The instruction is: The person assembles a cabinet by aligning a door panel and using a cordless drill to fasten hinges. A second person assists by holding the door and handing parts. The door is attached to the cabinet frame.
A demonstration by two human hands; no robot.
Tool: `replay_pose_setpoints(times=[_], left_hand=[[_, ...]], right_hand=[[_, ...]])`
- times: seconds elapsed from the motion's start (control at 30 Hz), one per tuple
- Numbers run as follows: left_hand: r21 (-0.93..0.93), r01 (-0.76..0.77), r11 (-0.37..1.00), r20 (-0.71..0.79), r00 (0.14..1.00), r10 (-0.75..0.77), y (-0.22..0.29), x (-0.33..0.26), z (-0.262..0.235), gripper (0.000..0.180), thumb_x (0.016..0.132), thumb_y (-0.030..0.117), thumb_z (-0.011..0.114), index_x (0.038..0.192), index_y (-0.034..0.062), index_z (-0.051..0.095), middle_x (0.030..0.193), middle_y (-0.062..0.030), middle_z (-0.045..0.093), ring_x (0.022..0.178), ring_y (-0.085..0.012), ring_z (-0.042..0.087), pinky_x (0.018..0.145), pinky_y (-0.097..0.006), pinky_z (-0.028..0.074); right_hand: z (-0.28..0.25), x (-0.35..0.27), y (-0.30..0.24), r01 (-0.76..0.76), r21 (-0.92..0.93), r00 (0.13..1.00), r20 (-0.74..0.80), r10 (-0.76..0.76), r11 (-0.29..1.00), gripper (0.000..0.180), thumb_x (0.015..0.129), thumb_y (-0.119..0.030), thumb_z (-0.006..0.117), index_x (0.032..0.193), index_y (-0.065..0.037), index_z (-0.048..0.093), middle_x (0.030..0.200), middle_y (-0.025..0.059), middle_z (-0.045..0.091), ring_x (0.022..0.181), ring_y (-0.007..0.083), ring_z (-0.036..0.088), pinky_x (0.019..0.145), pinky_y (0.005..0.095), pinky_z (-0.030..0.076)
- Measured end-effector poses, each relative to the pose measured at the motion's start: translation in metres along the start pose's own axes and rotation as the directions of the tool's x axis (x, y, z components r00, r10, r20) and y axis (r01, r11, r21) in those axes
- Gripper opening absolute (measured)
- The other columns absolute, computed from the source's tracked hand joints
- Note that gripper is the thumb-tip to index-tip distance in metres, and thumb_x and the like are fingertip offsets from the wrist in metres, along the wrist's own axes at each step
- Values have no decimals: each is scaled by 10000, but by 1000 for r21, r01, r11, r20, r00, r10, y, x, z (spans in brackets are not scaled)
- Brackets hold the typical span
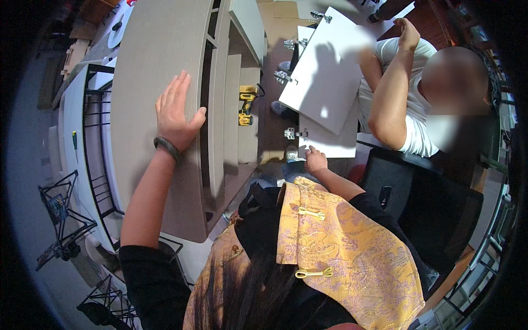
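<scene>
My left hand (179, 110) lies flat on the grey-beige top of a long cabinet (148, 60), fingers stretched out and thumb spread, close to its right edge. To the right, my right hand (315, 160) is closed at the near edge of a lower white door panel (333, 144); part of its fingers is hidden. A metal hinge (296, 133) is fitted on that panel, just beyond my fingers. Over it lies a tilted second white door panel (324, 71), with hinges (284, 77) along its left side. Inside the open cabinet rests a yellow-and-black cordless drill (246, 105).
A person in a white shirt (410, 96) sits at the right beside the panels, one forearm raised. A black chair (434, 192) stands nearer me. On the left is a white board on a black metal frame (80, 137), with a screwdriver (75, 139) on it.
</scene>
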State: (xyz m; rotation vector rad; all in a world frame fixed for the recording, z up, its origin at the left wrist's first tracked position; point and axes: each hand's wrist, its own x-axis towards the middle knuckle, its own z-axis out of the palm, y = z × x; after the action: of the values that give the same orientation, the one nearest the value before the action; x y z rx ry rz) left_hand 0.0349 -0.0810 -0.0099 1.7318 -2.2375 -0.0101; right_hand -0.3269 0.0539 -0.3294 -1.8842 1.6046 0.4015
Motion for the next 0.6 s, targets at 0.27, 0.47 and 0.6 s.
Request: replay_pose_setpoints(times=[0.27, 0.47, 0.6], left_hand=[[23, 7, 1000, 20, 1000, -8, -1, 0, -1, 759, 733, 233, 644, 1436, 91, 395, 1503, -103, 377, 1395, -272, 331, 1142, -474, 221], [52, -16, 999, 15, 1000, 15, -2, 0, -2, 762, 727, 216, 639, 1436, 75, 398, 1493, -134, 392, 1380, -297, 358, 1136, -461, 244], [55, -11, 998, 17, 1000, 10, -4, -3, -3, 759, 729, 227, 640, 1434, 75, 403, 1491, -135, 395, 1380, -294, 359, 1130, -464, 255]], right_hand=[[-23, 12, -2, -10, -53, 1000, 7, 10, 999, 392, 786, -188, 604, 1167, -95, 620, 1348, 125, 493, 1177, 310, 540, 963, 457, 446], [-31, 24, -10, 35, -13, 989, -145, -37, 999, 309, 831, -164, 534, 1110, -74, 632, 1338, 125, 511, 1152, 298, 555, 940, 447, 451], [-31, 25, -21, 37, 10, 985, -169, -35, 999, 308, 848, -161, 513, 1120, -61, 617, 1342, 128, 516, 1169, 298, 545, 953, 444, 442]])
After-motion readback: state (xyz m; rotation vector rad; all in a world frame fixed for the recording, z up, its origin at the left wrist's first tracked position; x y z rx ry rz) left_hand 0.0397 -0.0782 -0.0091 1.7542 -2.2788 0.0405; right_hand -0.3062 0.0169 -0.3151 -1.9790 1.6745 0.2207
